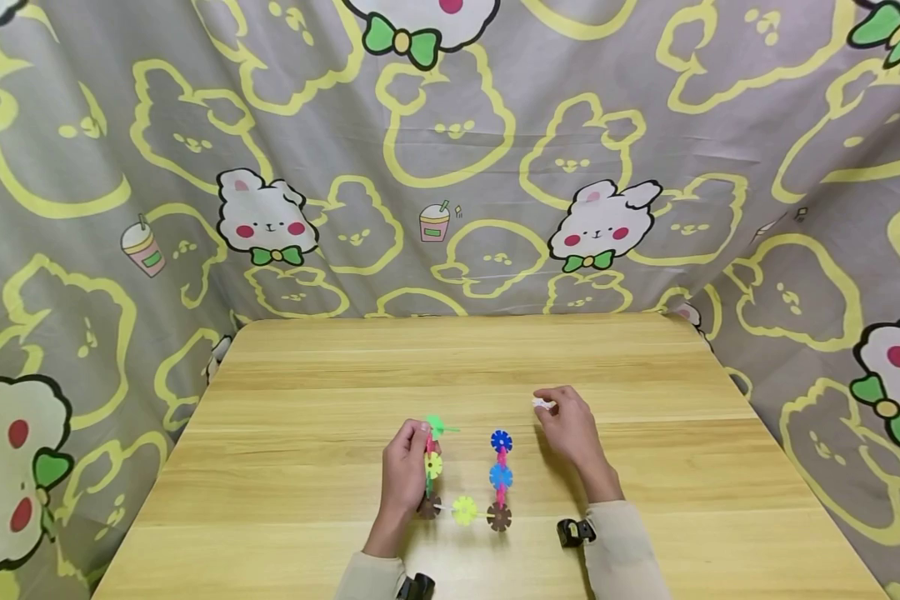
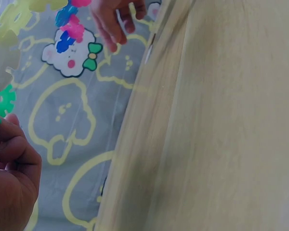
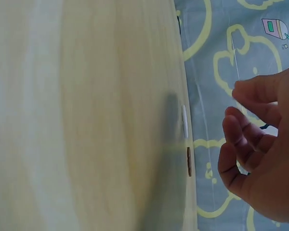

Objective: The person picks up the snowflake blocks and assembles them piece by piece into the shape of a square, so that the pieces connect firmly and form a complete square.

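My left hand [image 1: 405, 467] pinches the left end of a U-shaped chain of interlocking snowflake discs [image 1: 463, 511]. At that end sits a green disc [image 1: 436, 427], with the fingertips right beside it. Yellow and brown discs run along the bottom. Up the other arm, pink connecting discs join a light blue disc [image 1: 500, 477] to a dark blue disc [image 1: 502, 441]. My right hand [image 1: 570, 425] hovers at a loose white disc [image 3: 185, 121], its thumb and fingers apart. In the right wrist view, that disc lies flat on the table and the fingers hold nothing.
A loose brown disc [image 3: 189, 161] lies beside the white one on the wooden table [image 1: 307, 375]. A grey curtain [image 1: 487, 108] with cartoon rabbits hangs behind the table and along both sides.
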`<state>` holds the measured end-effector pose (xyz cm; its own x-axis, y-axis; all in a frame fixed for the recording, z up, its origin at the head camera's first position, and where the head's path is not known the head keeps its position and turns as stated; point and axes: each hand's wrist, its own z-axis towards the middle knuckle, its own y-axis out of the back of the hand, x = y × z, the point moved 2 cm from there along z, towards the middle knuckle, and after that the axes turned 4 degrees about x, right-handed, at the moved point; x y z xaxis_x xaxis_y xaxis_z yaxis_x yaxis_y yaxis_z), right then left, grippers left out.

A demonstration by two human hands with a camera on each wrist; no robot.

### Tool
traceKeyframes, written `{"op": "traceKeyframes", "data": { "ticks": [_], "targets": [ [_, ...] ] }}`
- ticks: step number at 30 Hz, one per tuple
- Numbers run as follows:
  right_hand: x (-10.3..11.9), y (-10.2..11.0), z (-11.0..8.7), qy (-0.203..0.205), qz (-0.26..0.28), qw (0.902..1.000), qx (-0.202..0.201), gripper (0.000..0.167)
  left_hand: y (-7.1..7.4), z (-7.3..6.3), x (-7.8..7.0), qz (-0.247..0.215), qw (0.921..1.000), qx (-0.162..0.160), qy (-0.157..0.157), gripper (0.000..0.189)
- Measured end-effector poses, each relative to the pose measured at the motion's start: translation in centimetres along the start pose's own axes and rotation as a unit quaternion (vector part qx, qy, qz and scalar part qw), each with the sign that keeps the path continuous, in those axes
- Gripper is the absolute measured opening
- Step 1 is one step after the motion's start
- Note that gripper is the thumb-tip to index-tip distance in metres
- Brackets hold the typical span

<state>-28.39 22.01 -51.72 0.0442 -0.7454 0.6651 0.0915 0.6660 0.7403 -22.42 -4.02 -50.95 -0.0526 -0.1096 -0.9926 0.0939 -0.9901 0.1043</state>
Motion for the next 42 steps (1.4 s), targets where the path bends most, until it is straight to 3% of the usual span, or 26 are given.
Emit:
{"op": "traceKeyframes", "data": {
  "ticks": [7, 14, 24, 32, 42],
  "targets": [
    [-0.7, -0.3, 0.9, 0.007, -0.037, 0.9985, 0.040, 0.033, -0.1, -0.2, 0.1, -0.009, 0.9998, 0.009, -0.013, 0.032],
    [-1.4, -0.7, 1.6, 0.023, -0.094, 0.9909, 0.093, 0.035, -0.2, -0.2, 0.1, -0.006, 0.9999, 0.010, -0.011, 0.030],
    [-1.3, -0.7, 1.5, -0.013, -0.112, 0.9899, 0.086, 0.015, -0.2, -0.2, 0.1, -0.007, 0.9998, 0.008, -0.017, 0.031],
    [-1.4, -0.8, 1.6, -0.014, -0.115, 0.9875, 0.107, 0.031, -0.1, -0.3, 0.3, -0.005, 0.9999, 0.009, -0.009, 0.030],
    [-1.4, -0.4, 0.6, -0.022, -0.093, 0.9888, 0.114, 0.016, -0.2, -0.4, 0.4, -0.006, 0.9999, 0.006, -0.006, 0.031]
  ]
}}
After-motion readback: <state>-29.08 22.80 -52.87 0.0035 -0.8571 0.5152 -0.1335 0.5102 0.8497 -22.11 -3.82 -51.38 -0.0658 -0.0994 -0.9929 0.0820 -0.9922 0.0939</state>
